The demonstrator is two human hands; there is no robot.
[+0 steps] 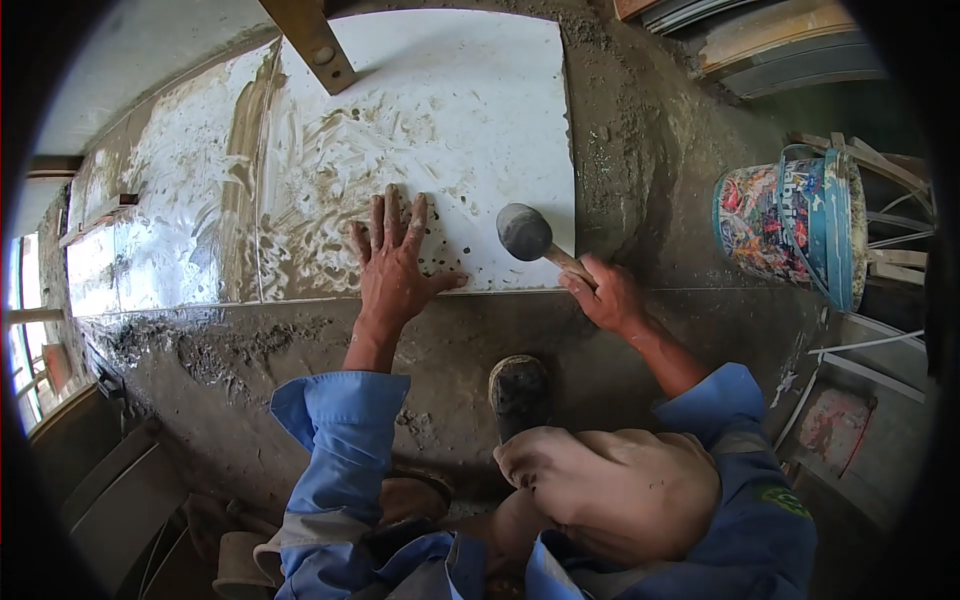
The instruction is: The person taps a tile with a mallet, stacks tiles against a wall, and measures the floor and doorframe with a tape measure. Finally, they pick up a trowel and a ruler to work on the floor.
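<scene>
My left hand [393,258] lies flat with fingers spread on a white floor tile [500,100] smeared with grey-brown mud. In my right hand [610,295] is the wooden handle of a rubber mallet [524,232]. Its dark head is over the tile's near right corner. A taut string [680,289] runs along the tile's near edge and on to the right. To the left, a muddy joint separates this tile from another smeared white tile [180,190].
A paint-splattered bucket [760,220] lies at the right beside wooden pieces. A metal bar [315,50] reaches over the tile's far left part. Wet mortar [625,150] borders the tile, and my shoe [520,395] stands on the muddy floor in front.
</scene>
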